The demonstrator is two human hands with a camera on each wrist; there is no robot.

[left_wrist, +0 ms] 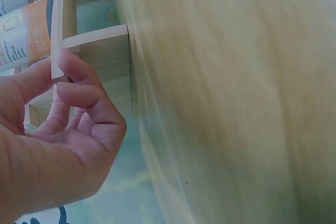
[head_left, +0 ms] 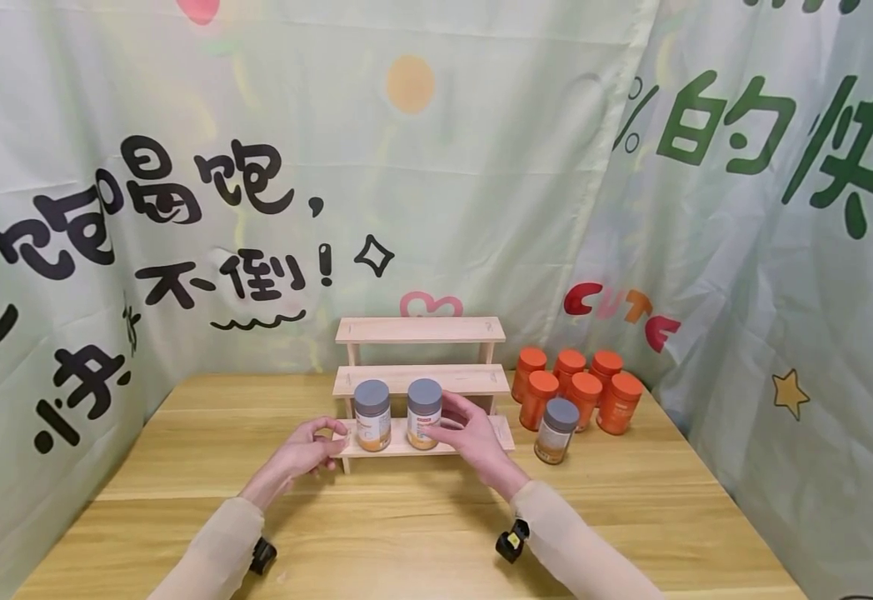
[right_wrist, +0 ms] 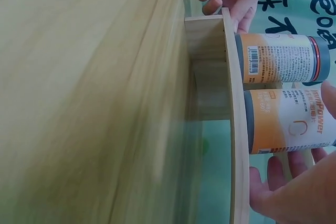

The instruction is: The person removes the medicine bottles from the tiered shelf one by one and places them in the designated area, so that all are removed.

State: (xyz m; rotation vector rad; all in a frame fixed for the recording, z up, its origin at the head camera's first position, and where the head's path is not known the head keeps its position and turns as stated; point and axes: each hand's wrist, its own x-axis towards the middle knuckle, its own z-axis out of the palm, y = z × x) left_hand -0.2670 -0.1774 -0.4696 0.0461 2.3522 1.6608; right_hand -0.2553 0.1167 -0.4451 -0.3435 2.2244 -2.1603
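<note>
A three-step wooden display rack point(head_left: 421, 330) stands on the table. On its lowest step are two grey-lidded bottles with white and orange labels, a left bottle point(head_left: 372, 421) and a right bottle point(head_left: 423, 417), both upright. My right hand point(head_left: 477, 437) grips the right bottle from its right side, thumb at the front and fingers behind. With thumb and fingers, my left hand point(head_left: 305, 450) pinches the left end of the lowest step. The left wrist view shows that pinch on the board point(left_wrist: 58, 51) up close. In the right wrist view the gripped bottle point(right_wrist: 286, 121) has its base at the board's front edge.
Right of the rack, a third grey-lidded bottle point(head_left: 555, 435) stands on the wooden table point(head_left: 376, 533). Behind it is a group of several orange bottles point(head_left: 618, 407). A printed curtain point(head_left: 481, 233) hangs behind and at both sides.
</note>
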